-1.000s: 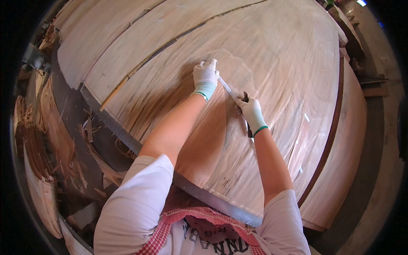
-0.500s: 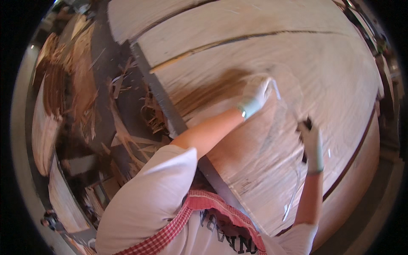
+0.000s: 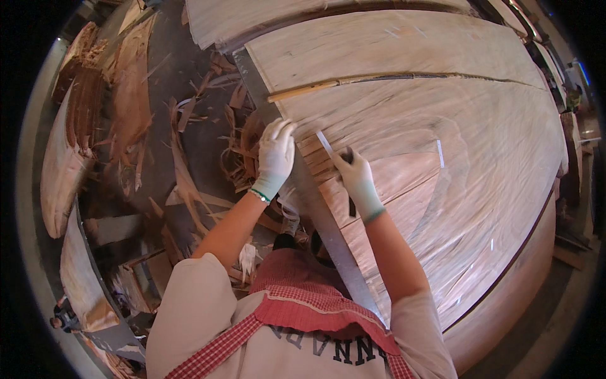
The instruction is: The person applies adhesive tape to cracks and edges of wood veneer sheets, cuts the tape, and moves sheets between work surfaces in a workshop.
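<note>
Left hand (image 3: 275, 158): gloved in white, laid flat with fingers spread and extended far-left. It is pressed on the near-left edge of the veneer (image 3: 404, 120), where the sheet meets the metal rail (image 3: 328, 227). Nothing is gripped.
Left arm: bare forearm, brought in from the lower left and angled up to the right. The wrist is held straight, with a green band at the glove cuff.
Right hand (image 3: 357, 180): gloved in white, closed around the dark handle of a knife (image 3: 334, 161). The thumb is set along the top of the handle.
Right arm: bare forearm, brought in from the lower right, nearly upright in the view. The wrist is bent slightly left.
Knife: a thin pale blade is seen projecting far-left from the fist, its tip lying on the veneer just right of the left hand's fingertips. The handle's lower end shows below the fist.
Veneer: a broad pale sheet spread over the table, filling the right and far part of the view. A darker reddish patch lies beneath the right hand.
Stick (image 3: 379, 79): long and thin, laid across the veneer, far from both hands.
Rail: a grey strip along the table's left edge, running near to far.
Scraps (image 3: 189, 145): veneer offcuts heaped on the floor, left of the rail.
</note>
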Motion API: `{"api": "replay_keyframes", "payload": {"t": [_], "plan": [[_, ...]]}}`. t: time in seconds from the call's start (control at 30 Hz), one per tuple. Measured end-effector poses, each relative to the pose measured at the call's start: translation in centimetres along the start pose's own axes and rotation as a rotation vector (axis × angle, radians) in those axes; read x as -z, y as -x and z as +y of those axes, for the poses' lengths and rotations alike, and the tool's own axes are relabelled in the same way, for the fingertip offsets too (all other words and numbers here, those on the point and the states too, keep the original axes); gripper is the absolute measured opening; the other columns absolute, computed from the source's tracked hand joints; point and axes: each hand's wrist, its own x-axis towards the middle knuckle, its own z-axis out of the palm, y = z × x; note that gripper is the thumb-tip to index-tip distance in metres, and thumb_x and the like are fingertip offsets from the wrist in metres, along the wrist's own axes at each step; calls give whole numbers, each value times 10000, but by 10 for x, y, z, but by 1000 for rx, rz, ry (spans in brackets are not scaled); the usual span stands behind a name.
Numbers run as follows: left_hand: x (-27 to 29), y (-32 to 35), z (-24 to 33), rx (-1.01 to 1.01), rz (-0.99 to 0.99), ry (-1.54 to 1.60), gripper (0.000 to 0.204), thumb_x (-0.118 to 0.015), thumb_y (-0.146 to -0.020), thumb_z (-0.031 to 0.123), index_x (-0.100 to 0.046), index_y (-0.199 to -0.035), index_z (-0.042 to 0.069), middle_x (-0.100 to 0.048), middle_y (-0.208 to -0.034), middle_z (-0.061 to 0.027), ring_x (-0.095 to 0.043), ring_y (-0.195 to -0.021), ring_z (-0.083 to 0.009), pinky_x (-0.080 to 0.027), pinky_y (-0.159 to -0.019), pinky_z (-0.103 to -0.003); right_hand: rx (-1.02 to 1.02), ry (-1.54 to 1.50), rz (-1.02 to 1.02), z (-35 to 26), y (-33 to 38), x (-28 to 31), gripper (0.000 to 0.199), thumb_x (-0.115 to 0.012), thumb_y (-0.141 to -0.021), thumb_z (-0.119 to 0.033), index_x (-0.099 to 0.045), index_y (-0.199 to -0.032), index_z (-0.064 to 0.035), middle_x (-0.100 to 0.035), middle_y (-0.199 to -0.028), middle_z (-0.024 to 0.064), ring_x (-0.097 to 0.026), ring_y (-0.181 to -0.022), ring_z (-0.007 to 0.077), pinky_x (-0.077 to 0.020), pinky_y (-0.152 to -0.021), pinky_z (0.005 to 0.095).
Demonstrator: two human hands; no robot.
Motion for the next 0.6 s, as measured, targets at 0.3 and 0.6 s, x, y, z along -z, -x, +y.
{"api": "replay_keyframes", "payload": {"t": [0.3,0.6], "plan": [[-25,2,-27,-304,-381,-199,492,-542,-925,242,-447,-1381,83,-437,-1445,-104,-390,-1350,-246,-298,-1137,-391,-160,103,40,-1,45,-6,237,-616,-885,-207,-641,-883,28,-637,-668,73,-606,-559,144,-463,-506,298],[-25,-3,-27,-389,-426,-336,501,-505,-940,296,-438,-1387,81,-409,-1474,-100,-376,-1365,-233,-272,-1151,-386,-166,326,212,93,152,39,243,-626,-898,-221,-611,-923,20,-637,-721,159,-614,-629,228,-474,-596,364]]}}
